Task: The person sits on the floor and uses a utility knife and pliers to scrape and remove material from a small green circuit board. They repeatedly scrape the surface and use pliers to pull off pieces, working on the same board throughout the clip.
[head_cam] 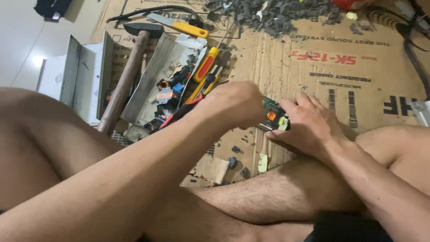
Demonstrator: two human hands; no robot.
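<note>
- Fingers point(304, 106) of the right hand point(310, 124) curl around the right end of a small circuit board point(274, 117), clamped on it from above and below.
- Left hand point(233, 102) is closed into a fist at the board's left end, touching it; whether its fingers pinch the board or a tool I cannot tell.
- Small and dark green, the circuit board carries an orange part and a pale yellow part on its top face; only a short strip of it shows between the two hands.
- It sits at the middle of the frame, held above a flattened cardboard sheet point(320, 68) on the floor, just above the person's crossed legs.
- Left of the hands lie a wooden-handled hammer point(124, 77), yellow-handled screwdrivers point(205, 65) and a tray of small parts point(166, 96).
- At the upper middle of the frame, a heap of dark scraps point(268, 1) lies well apart from the hands.
</note>
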